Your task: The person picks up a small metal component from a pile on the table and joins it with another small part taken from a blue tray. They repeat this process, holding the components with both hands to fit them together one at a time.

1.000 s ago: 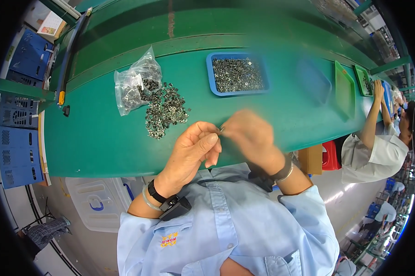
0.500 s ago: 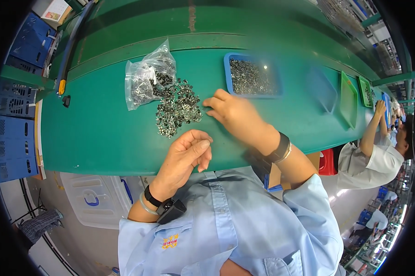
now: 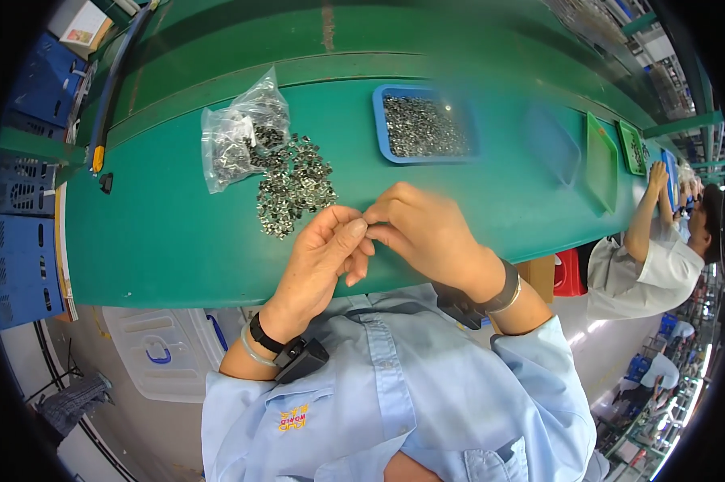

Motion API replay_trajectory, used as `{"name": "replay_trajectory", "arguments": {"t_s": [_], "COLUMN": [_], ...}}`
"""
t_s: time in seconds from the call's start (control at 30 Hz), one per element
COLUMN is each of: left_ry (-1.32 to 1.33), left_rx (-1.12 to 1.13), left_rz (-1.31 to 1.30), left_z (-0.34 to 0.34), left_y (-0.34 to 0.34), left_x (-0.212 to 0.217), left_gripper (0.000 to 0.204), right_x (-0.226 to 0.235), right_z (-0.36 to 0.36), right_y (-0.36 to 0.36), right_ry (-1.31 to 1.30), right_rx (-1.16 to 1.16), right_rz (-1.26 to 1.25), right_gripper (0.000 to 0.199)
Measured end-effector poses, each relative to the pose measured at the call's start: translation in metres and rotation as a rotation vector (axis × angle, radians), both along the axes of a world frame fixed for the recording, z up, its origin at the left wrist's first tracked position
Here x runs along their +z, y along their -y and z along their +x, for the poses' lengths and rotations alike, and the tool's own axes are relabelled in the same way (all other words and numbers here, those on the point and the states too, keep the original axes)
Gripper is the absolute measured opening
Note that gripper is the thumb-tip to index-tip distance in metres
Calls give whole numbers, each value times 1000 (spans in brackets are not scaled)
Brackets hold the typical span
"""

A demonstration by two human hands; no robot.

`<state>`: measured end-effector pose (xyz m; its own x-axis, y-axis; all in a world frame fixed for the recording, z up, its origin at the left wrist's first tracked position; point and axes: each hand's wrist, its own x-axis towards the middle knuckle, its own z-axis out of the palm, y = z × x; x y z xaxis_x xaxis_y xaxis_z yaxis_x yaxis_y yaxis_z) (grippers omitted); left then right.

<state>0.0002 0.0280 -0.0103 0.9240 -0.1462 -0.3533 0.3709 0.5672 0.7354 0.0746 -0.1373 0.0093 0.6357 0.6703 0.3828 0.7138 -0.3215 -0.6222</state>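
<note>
L hand (image 3: pixel 318 257): thumb tip brought up to index, other fingers loosely curled; held just in front of the pile.
R hand (image 3: pixel 431 237): thumb + index nearly closed, tips met w/ L fingertips; whether a part is gripped in either hand can't be told.
Metal parts (image 3: pixel 298 186): small, shiny & dark, heaped on green worktop (image 3: pixel 153 225), left of ctr, beyond L hand.
Clear bag (image 3: pixel 226 153): set against the heap's far-left side, part-filled w/ similar bits.
Blue tray (image 3: pixel 380 120): placed beyond R hand, spread w/ small metal parts.
Right end: long green tray (image 3: pixel 601 165) + smaller green tray (image 3: pixel 627 153) seen; co-worker's hands (image 3: pixel 658 174) raised nr the latter.
Below bench: lidded clear box (image 3: pixel 157 349) on L; cardboard box (image 3: pixel 537 277) + red item (image 3: pixel 569 273) on R.
In the way: L reach is bordered by heap & bag; far reach of R hand by blue tray.
Edges/room: front edge is crossed by both forearms; open green surface found btwn heap & blue tray, also L of bag.
Hard to see: blue tray's R side smeared; second blue tray (image 3: pixel 559 149) blurred; clear box partly hidden by worktop.
</note>
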Motion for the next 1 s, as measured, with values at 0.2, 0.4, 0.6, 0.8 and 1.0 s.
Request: {"name": "replay_trajectory", "arguments": {"t_s": [0.2,0.4,0.6,0.8,1.0], "left_ry": [23,15,3,-9,22], "left_rx": [-96,-98,-56,-61,-66], "left_rz": [-166,-121,-35,-125,-168], "left_z": [3,2,0,-2,-2], "left_y": [7,12,14,12,12], "left_x": [-4,0,2,4,-1], "left_gripper": [19,19,20,18,14], "right_x": [-5,-6,-10,-17,-18], "right_z": [-9,-20,-20,-23,-26], "right_y": [16,19,19,17,16], "right_ry": [-117,-225,-79,-48,-35], "right_rx": [-40,-119,-128,-128,-138], "right_rz": [104,226,197,228,232], "right_gripper": [20,20,22,21,21]}}
